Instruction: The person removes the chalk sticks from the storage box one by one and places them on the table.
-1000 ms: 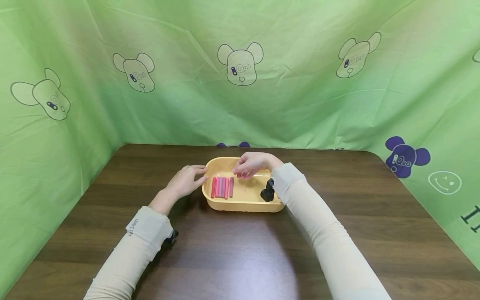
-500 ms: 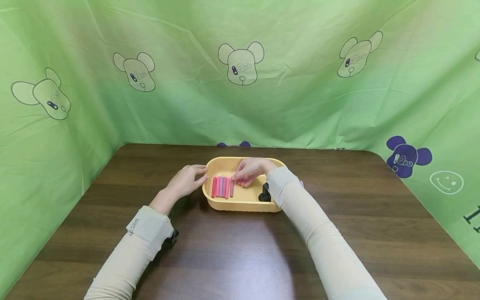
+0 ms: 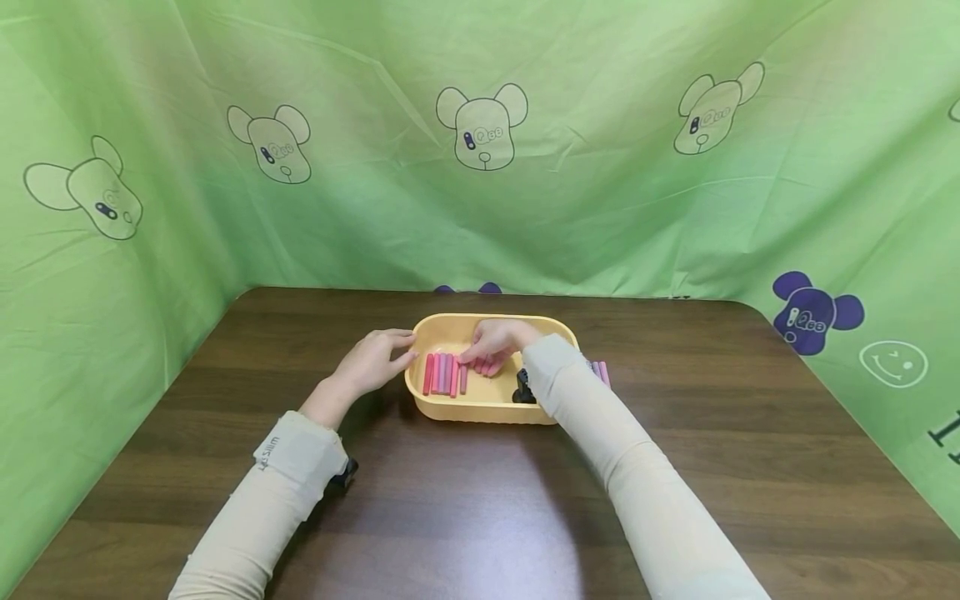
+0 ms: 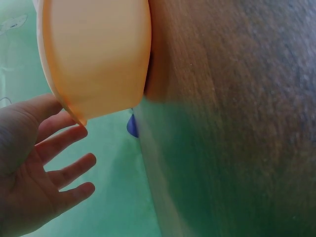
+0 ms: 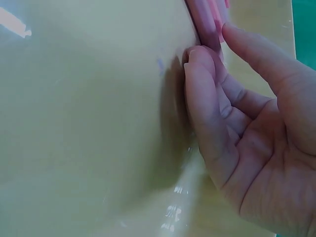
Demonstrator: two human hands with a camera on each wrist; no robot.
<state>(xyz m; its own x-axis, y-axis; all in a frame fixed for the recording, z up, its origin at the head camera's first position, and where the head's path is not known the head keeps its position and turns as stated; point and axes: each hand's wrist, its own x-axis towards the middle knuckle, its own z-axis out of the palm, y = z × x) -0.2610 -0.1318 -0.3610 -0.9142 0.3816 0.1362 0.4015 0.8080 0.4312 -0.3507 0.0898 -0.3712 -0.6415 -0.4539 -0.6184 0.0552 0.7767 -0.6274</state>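
A yellow plastic tray (image 3: 480,412) sits on the table with a row of pink, red and purple crayon-like sticks (image 3: 442,375) at its left end. My left hand (image 3: 363,365) is at the tray's left rim; in the left wrist view its thumb and index finger touch the rim while the other fingers extend loosely. Inside the tray, my right hand (image 3: 497,340) pinches the far end of the rightmost mauve stick (image 3: 463,382). The right wrist view shows its curled fingertips against this mauve stick (image 5: 202,22), with the thumb on the other side.
More purple and pink sticks (image 3: 601,372) lie just right of the tray, partly hidden by the right sleeve. A black wrist camera (image 3: 524,388) overlaps the tray's right part. Green printed cloth (image 3: 480,225) hangs behind the brown table (image 3: 450,500).
My right hand has come down and slightly left, from above the tray to the end of the mauve stick. The sticks right of the tray have come into sight. My left hand has stayed put.
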